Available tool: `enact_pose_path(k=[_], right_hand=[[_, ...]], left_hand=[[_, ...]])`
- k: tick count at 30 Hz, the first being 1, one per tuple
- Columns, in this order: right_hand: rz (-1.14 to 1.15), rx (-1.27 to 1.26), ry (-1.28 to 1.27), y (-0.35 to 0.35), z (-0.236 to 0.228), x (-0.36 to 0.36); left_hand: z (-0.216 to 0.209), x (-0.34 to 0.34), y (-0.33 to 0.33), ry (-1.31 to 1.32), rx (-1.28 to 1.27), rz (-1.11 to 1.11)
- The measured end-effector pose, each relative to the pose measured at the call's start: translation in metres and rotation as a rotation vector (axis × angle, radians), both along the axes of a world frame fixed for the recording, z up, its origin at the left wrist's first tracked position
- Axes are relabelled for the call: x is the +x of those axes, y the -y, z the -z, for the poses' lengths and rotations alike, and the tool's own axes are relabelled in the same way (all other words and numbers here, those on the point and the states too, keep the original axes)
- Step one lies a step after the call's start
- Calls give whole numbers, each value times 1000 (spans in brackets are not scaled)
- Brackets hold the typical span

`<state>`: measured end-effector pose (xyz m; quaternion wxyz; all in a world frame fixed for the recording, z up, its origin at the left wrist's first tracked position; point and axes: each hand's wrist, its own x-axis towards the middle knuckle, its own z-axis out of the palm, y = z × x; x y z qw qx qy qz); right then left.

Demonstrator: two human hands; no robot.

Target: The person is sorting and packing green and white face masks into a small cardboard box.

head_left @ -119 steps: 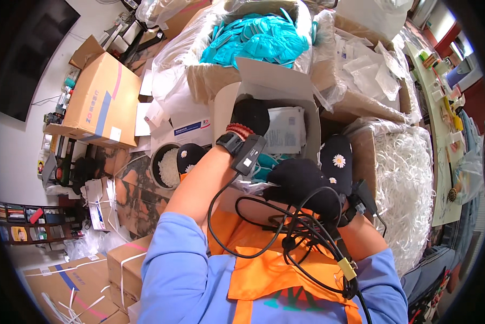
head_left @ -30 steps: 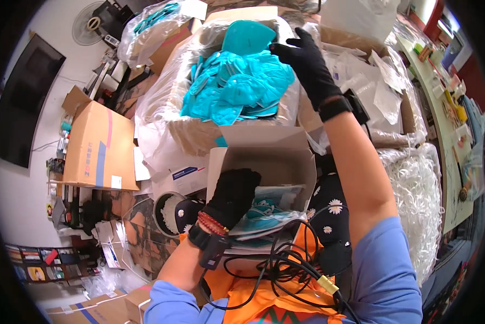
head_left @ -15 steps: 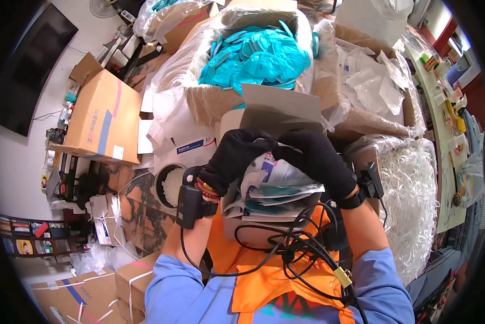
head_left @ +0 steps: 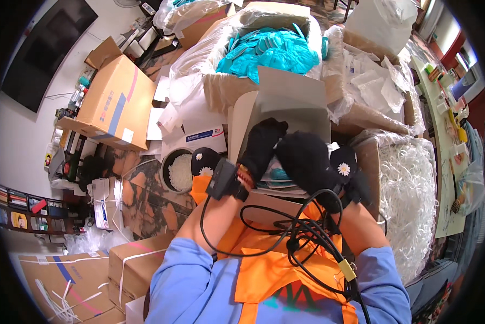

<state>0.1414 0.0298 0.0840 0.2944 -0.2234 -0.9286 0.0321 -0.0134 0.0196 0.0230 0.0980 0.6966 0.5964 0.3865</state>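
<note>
An open white carton [head_left: 291,94] stands against my front, its far flap raised. Stacked inside are clear flat packets [head_left: 280,174] with teal contents, mostly covered by my hands. My left hand [head_left: 263,144], in a black glove, reaches down into the carton over the packets. Beside it, my right hand [head_left: 306,158], also black-gloved, is bent over the same packets, knuckles up. The fingers of both hands are hidden below the knuckles, so whatever they hold does not show.
Ahead is a plastic-lined box of teal face masks [head_left: 275,51]. At the right stand a box of clear wrappers [head_left: 374,83] and a box of white straps [head_left: 407,200]. A bowl of white pellets [head_left: 180,171] is at the left. Black cables [head_left: 291,237] hang across my front.
Both hands have moved from the upper packet, which they were gripping between them, farther into the carton. The printed packet is now largely out of sight. The whole view has shifted slightly rightward.
</note>
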Motion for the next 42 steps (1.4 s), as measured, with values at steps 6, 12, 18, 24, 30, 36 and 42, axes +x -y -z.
enact_pose_path(k=[6, 12, 18, 24, 30, 36, 42], right_hand=[[-96, -207, 211, 37, -1, 11], [-121, -228, 533, 37, -3, 22], [32, -269, 287, 7, 2, 22], [96, -662, -390, 11, -28, 59], [-50, -757, -108, 58, -8, 95], [-359, -1034, -148, 86, 5, 97], [-468, -1038, -47, 103, 17, 106]], left_hand=[[24, -7, -23, -479, 15, -149], [45, -12, -36, -510, -127, -221], [18, -7, -48, -223, -275, 1], [-38, -18, -26, -6, -489, 377], [-63, 17, 13, -584, -332, 534], [-59, 47, 41, -488, -449, 522], [-60, 31, 29, -406, -540, 558]])
